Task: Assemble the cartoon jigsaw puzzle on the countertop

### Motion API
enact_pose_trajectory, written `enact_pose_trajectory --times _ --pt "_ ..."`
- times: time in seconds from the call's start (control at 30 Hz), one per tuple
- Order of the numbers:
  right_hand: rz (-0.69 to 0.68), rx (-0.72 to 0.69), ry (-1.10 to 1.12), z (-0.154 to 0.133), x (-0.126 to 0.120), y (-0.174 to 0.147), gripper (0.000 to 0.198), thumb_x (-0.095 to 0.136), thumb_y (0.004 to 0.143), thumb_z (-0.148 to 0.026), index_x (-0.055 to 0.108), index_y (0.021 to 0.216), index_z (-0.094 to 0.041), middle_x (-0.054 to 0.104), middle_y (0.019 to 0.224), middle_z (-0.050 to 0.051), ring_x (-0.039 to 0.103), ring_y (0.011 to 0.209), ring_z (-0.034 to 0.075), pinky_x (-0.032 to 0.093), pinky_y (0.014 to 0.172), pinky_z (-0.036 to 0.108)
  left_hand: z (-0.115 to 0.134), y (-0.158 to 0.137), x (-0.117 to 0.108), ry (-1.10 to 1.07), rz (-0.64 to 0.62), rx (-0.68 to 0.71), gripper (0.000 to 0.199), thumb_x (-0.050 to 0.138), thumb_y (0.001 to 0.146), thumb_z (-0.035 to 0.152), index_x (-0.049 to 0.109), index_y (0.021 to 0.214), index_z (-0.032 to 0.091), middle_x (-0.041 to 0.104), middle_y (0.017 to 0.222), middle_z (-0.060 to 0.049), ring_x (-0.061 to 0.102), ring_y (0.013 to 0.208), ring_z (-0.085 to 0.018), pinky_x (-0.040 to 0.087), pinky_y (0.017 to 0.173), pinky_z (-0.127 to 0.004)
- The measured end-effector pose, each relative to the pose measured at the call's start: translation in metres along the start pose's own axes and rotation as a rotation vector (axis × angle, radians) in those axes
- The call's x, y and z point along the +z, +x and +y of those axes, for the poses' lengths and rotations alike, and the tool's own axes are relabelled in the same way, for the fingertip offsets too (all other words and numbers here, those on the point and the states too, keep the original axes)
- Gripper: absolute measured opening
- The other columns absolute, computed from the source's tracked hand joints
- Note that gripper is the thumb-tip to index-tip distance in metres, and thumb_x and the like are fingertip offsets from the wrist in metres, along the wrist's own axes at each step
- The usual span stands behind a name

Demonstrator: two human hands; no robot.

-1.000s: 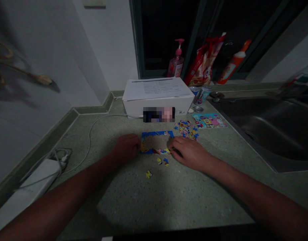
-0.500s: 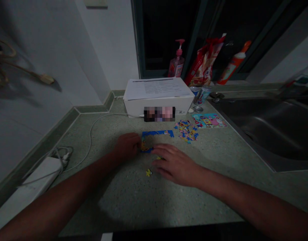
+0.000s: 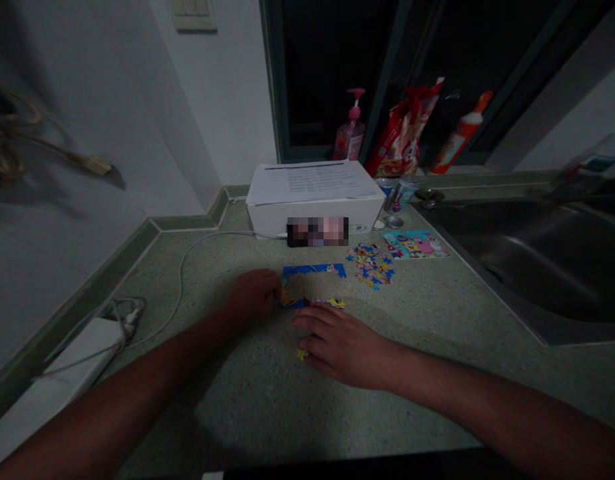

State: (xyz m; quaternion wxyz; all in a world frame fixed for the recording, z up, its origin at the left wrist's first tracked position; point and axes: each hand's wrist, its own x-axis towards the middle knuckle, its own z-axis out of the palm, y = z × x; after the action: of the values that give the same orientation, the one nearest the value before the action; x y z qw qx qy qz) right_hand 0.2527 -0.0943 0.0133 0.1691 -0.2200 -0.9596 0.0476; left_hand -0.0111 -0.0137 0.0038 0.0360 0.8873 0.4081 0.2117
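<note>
A partly joined jigsaw puzzle (image 3: 315, 269) lies on the counter, with a blue top strip, a left side and a bottom strip around a bare middle. My left hand (image 3: 254, 293) is closed, its curled fingertips pressed against the puzzle's left edge. Just below the bottom strip, my right hand (image 3: 345, 343) lies palm down with fingers stretched out, partly covering that strip. A yellow puzzle piece (image 3: 302, 354) shows beside its lower fingers. Yellow pieces (image 3: 337, 303) at the right end of the bottom strip show above the hand.
Loose puzzle pieces (image 3: 372, 265) lie heaped to the right, near a colourful picture card (image 3: 416, 245). Behind stands a white box (image 3: 315, 210) with a phone (image 3: 317, 232) leaning on it. A sink (image 3: 537, 260) is at right; a power strip (image 3: 82, 353) with its cable lies left.
My right hand has moved down toward me, off the bottom strip's right end, where yellow pieces now show. It has come against the loose yellow piece. My left hand stays at the left edge.
</note>
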Motion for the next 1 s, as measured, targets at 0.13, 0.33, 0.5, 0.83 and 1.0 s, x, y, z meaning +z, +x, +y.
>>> enact_pose_trajectory --times 0.13,0.33,0.5,0.83,1.0 --pt "0.021 0.001 0.012 0.0 -0.002 -0.001 0.02 0.066 0.103 -0.035 0.078 0.109 -0.02 0.071 0.14 0.013 0.056 0.141 0.028 0.045 0.122 0.052 -0.001 -0.001 0.001 -0.002 0.014 0.027 0.024 0.047 0.075 0.002 0.064 0.072 0.02 0.063 0.07 -0.002 0.058 0.068 -0.017 0.043 0.068 -0.028" --pt "0.012 -0.011 -0.024 0.002 -0.002 -0.003 0.024 0.069 0.1 -0.043 0.077 0.101 -0.02 0.07 0.14 0.013 0.055 0.142 0.03 0.044 0.123 0.052 -0.003 -0.001 0.002 0.004 0.01 0.029 0.024 0.047 0.075 0.003 0.063 0.071 0.02 0.061 0.069 -0.001 0.055 0.066 -0.016 0.041 0.067 -0.028" --pt "0.009 -0.007 -0.034 0.002 -0.005 -0.003 0.022 0.069 0.1 -0.042 0.076 0.094 -0.022 0.071 0.138 0.012 0.057 0.141 0.029 0.047 0.121 0.052 -0.003 -0.001 0.002 0.015 -0.007 0.014 0.022 0.048 0.074 0.003 0.063 0.071 0.02 0.062 0.07 -0.001 0.056 0.068 -0.017 0.041 0.067 -0.027" --pt "0.013 -0.067 -0.065 -0.016 -0.006 -0.008 0.017 0.063 0.103 -0.031 0.074 0.095 -0.02 0.073 0.132 0.009 0.06 0.136 0.025 0.047 0.121 0.044 -0.004 -0.001 0.003 0.001 0.005 0.023 0.024 0.047 0.077 0.002 0.064 0.071 0.019 0.061 0.069 -0.001 0.055 0.066 -0.016 0.041 0.066 -0.028" --pt "0.037 -0.028 0.015 -0.014 -0.004 -0.008 0.015 0.064 0.101 -0.03 0.072 0.097 -0.019 0.073 0.129 0.012 0.062 0.132 0.027 0.047 0.121 0.046 -0.004 -0.001 0.003 -0.014 0.003 0.01 0.024 0.048 0.075 0.003 0.063 0.071 0.02 0.062 0.07 -0.001 0.056 0.067 -0.017 0.043 0.068 -0.028"
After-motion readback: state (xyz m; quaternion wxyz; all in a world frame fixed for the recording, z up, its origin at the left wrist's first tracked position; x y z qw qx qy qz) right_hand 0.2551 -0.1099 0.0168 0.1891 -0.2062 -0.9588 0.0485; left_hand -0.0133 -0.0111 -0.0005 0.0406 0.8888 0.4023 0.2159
